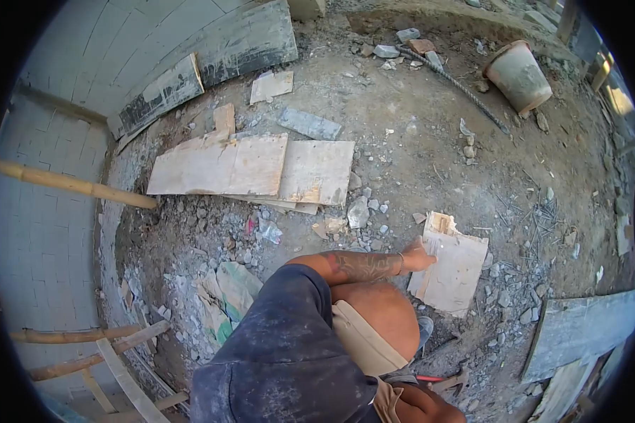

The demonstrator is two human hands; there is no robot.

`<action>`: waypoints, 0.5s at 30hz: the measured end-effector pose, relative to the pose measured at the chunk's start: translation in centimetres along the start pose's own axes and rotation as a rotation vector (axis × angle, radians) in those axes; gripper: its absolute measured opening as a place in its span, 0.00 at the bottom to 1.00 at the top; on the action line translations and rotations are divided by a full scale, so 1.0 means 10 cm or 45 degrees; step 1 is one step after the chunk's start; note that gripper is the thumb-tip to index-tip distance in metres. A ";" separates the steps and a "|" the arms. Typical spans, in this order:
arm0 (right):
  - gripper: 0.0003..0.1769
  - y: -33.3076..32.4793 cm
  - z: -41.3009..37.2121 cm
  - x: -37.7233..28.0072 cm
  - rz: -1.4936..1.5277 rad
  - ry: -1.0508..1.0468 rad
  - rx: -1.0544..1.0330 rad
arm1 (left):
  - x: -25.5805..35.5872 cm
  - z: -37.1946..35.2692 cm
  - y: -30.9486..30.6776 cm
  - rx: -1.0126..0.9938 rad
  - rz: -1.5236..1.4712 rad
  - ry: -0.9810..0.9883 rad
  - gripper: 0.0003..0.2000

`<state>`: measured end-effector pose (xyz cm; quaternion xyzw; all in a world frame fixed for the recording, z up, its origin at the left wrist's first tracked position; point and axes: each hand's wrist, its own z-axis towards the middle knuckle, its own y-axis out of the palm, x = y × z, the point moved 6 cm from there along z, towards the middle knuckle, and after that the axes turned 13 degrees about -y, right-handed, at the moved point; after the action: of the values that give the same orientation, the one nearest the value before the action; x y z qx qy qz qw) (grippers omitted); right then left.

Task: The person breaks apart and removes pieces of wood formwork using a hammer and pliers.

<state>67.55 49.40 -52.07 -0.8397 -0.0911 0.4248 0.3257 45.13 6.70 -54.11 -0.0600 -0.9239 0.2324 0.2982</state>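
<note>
My left hand (419,256), at the end of a tattooed forearm, grips the left edge of a short piece of plywood (458,271). The thumb side lies on its pale face, and part of the fingers is hidden at the edge. The top end of this piece is splintered and broken. Below it, beside my knee, a hammer (453,381) shows its head and part of a handle, with a red bit near it. My right hand is out of sight, hidden below my body or outside the frame.
Larger plywood boards (219,166) lie stacked on the rubble. A dirty bucket (518,76) leans at the upper right near a ribbed steel bar (458,86). Another board (582,331) lies lower right. A bamboo pole (77,185) crosses the left, and nails (540,225) litter the ground.
</note>
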 end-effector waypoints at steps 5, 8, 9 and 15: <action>0.15 0.05 0.11 -0.17 -0.056 -0.054 -0.005 | -0.02 0.13 -0.04 -0.239 -0.094 -0.063 0.28; 0.16 0.06 0.12 -0.23 -0.075 -0.061 0.019 | 0.08 0.04 -0.06 -0.516 -0.145 0.105 0.21; 0.16 0.08 0.13 -0.27 -0.087 -0.063 0.023 | 0.16 -0.08 -0.15 -0.656 -0.314 0.082 0.20; 0.16 0.16 0.24 -0.44 -0.175 -0.084 0.030 | 0.12 -0.29 -1.38 -0.491 -0.701 0.299 0.17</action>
<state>62.78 47.39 -51.26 -0.8130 -0.1542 0.4301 0.3609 46.27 -4.06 -44.98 0.1097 -0.8918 -0.0437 0.4368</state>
